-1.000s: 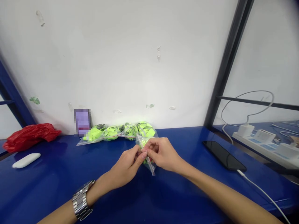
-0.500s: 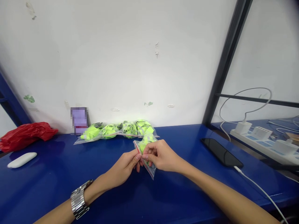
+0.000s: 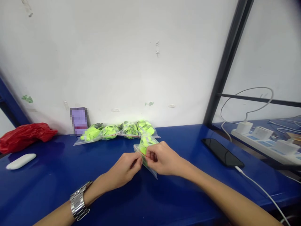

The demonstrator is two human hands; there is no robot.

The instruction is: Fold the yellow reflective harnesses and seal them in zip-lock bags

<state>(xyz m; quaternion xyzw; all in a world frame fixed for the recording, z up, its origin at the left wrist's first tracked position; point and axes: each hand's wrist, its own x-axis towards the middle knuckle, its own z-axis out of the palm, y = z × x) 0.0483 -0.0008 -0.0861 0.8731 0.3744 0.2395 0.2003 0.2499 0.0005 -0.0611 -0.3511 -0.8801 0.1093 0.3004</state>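
A clear zip bag (image 3: 151, 171) with a red line along its mouth is between my hands, above the blue table. Inside it is bundled neon-yellow strap material (image 3: 146, 140) with pale bands. My left hand (image 3: 125, 167) is closed in a pinch on the near edge of the bag's mouth. On the opposite side of the mouth, my right hand (image 3: 163, 159) pinches the other edge, with its fingertips partly hidden behind the thumb. Behind the held bag, several similar zip bags of neon-yellow material (image 3: 110, 131) lie in a row against the wall.
A red plastic bag (image 3: 25, 135) and a white oval case (image 3: 21, 161) lie at the left. A blurred purple box (image 3: 80, 121) leans on the wall. To the right are a black phone (image 3: 222, 152) on a white cable and a power strip (image 3: 263, 144) with chargers.
My fingertips have moved apart at the bag's mouth, each now pinching its own edge. The mouth has parted between them. The row of bags has not moved.
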